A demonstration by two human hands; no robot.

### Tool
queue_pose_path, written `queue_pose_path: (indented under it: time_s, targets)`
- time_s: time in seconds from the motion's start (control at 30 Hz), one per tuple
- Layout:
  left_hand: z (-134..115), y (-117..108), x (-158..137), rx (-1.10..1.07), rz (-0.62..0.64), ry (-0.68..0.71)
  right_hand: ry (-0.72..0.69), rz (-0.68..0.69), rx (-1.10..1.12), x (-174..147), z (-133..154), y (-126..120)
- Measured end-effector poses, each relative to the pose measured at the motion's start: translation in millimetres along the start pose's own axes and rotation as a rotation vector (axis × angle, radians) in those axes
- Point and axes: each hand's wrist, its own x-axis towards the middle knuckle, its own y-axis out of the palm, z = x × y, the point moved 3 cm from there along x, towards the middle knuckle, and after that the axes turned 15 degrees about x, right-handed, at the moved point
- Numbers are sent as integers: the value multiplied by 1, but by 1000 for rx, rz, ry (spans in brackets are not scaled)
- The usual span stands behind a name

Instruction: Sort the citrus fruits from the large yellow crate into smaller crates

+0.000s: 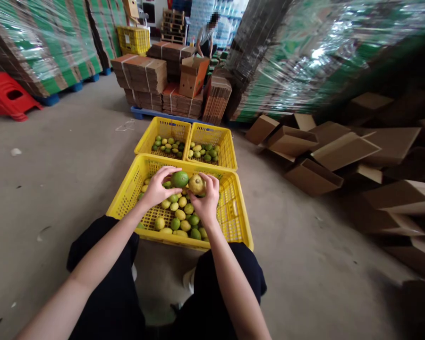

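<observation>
My left hand (159, 187) grips a green lemon (179, 179) between thumb and fingers. Right beside it, my right hand (207, 198) pinches a yellow lemon (196, 184) with brownish marks. Both fruits are raised over the large yellow crate (243, 222), close together. Inside this crate lie many loose green and yellow lemons (180, 215), partly hidden by my hands. Beyond it, two smaller yellow crates stand side by side: the left crate (145, 139) holds mixed green and yellow lemons, and the right crate (228, 148) holds a similar mix.
Bundled flat cartons (141, 73) sit on a blue pallet (138, 112) ahead. Open cardboard boxes (313, 177) are heaped on the right. A red stool (10, 97) stands at left. Wrapped stacks (56, 42) rise on both sides. A person (206, 38) is at the back.
</observation>
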Motion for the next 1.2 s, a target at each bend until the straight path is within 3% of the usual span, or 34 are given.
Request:
queue_pose_path:
  time_s: [0.13,0.23,0.33,0.5,0.7,0.83,1.0,1.2]
  targets:
    - [3,-5,4,-199,50,-138,157,12,136,5,2,-5]
    - [5,-8,5,-401,52,-232,343,24,417,7,3,-4]
    - [8,-7,5,-579,36,-382,502,-48,664,8,3,-4]
    - [9,0,1,-611,71,-538,708,-53,867,5,0,5]
    - [5,7,-6,-419,164,-569,774,-30,816,-5,-7,20]
    - [4,10,-5,-555,159,-574,920,-91,956,-6,-6,23]
    - [10,17,-4,-817,94,-774,1016,-239,1145,-1,-4,21]
    - [9,19,-3,-939,-14,-918,1106,-235,1175,-2,-9,22]
